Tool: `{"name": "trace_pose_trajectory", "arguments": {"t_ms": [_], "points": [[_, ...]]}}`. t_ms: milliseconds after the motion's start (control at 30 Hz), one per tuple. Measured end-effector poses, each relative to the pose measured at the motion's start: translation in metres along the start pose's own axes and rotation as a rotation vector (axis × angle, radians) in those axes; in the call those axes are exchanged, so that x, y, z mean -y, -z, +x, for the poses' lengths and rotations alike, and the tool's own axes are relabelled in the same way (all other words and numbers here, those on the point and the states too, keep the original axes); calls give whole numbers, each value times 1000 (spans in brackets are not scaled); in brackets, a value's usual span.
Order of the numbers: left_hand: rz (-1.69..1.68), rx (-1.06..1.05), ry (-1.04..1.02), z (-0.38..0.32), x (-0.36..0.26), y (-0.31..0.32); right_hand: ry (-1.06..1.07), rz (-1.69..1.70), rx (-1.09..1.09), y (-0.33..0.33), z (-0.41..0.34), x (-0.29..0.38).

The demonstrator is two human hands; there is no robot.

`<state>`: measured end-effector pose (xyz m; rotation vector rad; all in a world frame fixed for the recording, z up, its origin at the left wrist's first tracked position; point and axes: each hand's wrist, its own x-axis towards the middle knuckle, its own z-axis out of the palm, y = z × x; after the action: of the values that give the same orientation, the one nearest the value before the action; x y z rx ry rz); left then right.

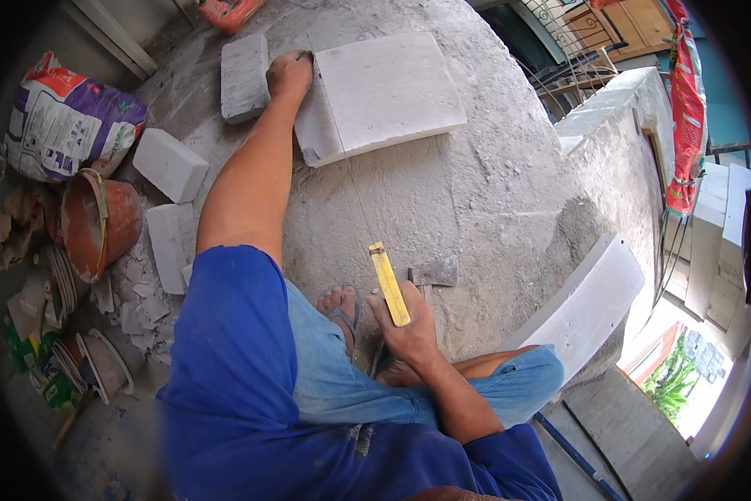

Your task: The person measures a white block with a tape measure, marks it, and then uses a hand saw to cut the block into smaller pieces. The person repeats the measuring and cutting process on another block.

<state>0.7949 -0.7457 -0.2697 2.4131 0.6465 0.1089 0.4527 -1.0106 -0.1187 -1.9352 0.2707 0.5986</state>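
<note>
My left hand (291,74) is closed around the upper left end of a large pale masonry block (388,87) lying on the rough floor. My right hand (407,322) grips a yellow handle (389,285), bound near its far end. From it a thin dark line (355,188), a wire or a blade seen edge-on, runs up across the block's left part, just right of my left hand. A hatchet (435,273) lies on the floor beyond my right hand, its wooden shaft partly hidden. A smaller block (245,78) lies left of my left hand.
At left are a printed sack (75,122), an orange bucket (102,222), cut blocks (170,164) and broken chips (143,313). A long pale slab (579,300) lies at right by a low wall (613,119). My sandaled foot (341,307) is near the handle.
</note>
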Motion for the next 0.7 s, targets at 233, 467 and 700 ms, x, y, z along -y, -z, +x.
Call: {"name": "trace_pose_trajectory", "arguments": {"t_ms": [233, 467, 700], "points": [[-26, 91, 50, -2, -2, 7, 54, -76, -34, 0, 2, 3], [-23, 38, 17, -2, -1, 2, 49, -130, -43, -5, 30, 19], [-17, 33, 3, 2, 2, 2, 64, -77, -26, -2, 5, 9]]}}
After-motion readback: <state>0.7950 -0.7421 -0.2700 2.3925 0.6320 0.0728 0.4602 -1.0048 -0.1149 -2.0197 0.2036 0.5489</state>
